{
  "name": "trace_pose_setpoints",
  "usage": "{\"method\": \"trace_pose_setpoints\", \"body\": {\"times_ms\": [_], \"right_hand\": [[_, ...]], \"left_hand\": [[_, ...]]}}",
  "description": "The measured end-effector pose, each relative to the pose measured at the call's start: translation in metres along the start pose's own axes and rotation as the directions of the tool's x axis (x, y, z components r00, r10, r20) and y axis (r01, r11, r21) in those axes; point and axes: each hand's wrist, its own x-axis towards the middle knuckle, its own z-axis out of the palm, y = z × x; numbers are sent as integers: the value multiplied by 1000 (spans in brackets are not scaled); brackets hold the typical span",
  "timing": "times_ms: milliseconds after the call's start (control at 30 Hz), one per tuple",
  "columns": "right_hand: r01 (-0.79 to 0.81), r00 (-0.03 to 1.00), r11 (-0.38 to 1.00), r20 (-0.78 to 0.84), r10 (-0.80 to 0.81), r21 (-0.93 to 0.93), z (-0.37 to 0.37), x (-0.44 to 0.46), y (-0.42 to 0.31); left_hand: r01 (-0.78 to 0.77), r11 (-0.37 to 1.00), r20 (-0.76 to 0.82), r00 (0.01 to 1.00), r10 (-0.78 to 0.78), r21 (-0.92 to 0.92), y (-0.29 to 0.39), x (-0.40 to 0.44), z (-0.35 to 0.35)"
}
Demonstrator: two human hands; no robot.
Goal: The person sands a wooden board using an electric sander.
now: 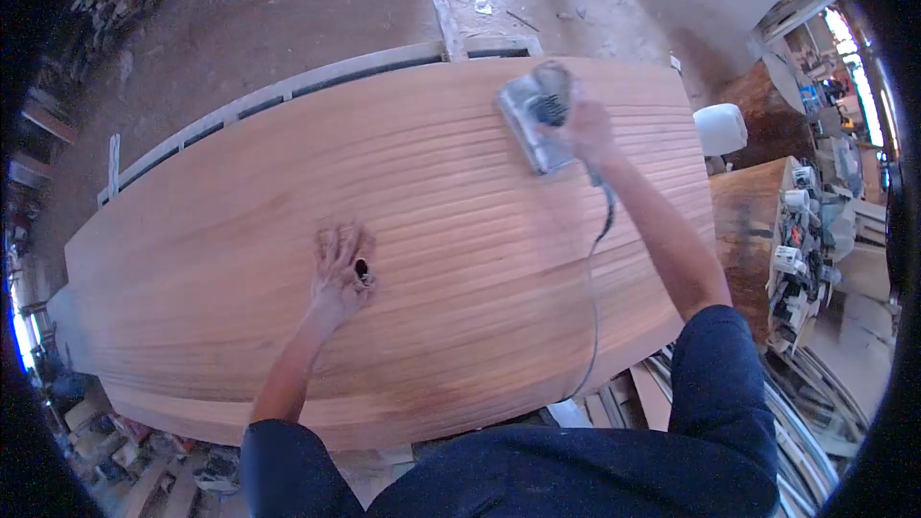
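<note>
A long wooden panel [432, 192] with wavy grain lies across a pale frame in front of me. My left hand [342, 273] rests on the panel left of centre, fingers spread, beside a small dark spot [362, 269] that could be a hole or an object. Toward the far right part of the panel, my right hand [583, 129] is wrapped round a grey power sander [528, 125], blurred by motion. The sander lies on the wood. Its cord [595, 297] runs from the tool over the panel to the near edge.
The pale frame [336, 75] shows beyond the far edge. At the right are a white plastic container [720, 129], a wooden block [748, 221] and a shelf of small items [794, 259]. Long strips [791, 460] lie at the lower right. Scraps litter the floor.
</note>
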Motion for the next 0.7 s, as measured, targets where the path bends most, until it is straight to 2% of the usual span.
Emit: {"method": "trace_pose_setpoints", "body": {"times_ms": [33,67,133,167,233,267,333,367,400,433,467,533,567,633,700], "right_hand": [[101,990,994,-91,-104,-37,9,-3,-31],[130,988,991,-86,-127,30,7,-8,-70],[183,983,968,-26,-182,169,5,-4,-142],[202,976,950,31,-215,239,9,1,-172],[159,969,966,154,-191,203,11,8,-242],[222,962,953,110,-248,207,23,12,-268],[335,934,923,59,-351,190,43,25,-319],[385,915,907,56,-399,171,47,30,-340],[434,895,892,56,-444,130,45,27,-356],[448,888,888,60,-455,109,38,27,-367],[461,882,883,64,-467,88,31,27,-378],[272,958,943,45,-285,191,21,37,-386],[258,961,948,46,-271,187,25,47,-384],[117,991,978,39,-125,175,33,72,-366],[75,997,990,-1,-75,119,31,86,-334]], "left_hand": [[-40,999,111,993,41,-8,1,2,-5],[-41,999,104,994,42,-14,-2,2,-2],[-354,934,-51,934,352,-38,-13,1,5],[-362,931,-57,931,360,-35,-14,2,0],[-454,883,33,887,460,-115,-16,3,-9],[-464,879,28,883,469,-109,-20,4,5],[-476,876,-147,864,482,79,-26,5,45],[-484,871,-151,858,492,84,-27,1,42],[-343,928,-242,921,304,-141,-27,-4,36],[-200,906,-279,956,96,-372,-27,-5,31],[-213,903,-273,955,113,-374,-23,-5,30],[76,924,-329,921,-209,-375,-16,-1,28],[64,925,-327,925,-196,-375,-14,-1,26],[129,953,-292,933,-210,-274,-12,-2,19],[143,940,-295,925,-238,-309,-13,-3,23]]}}
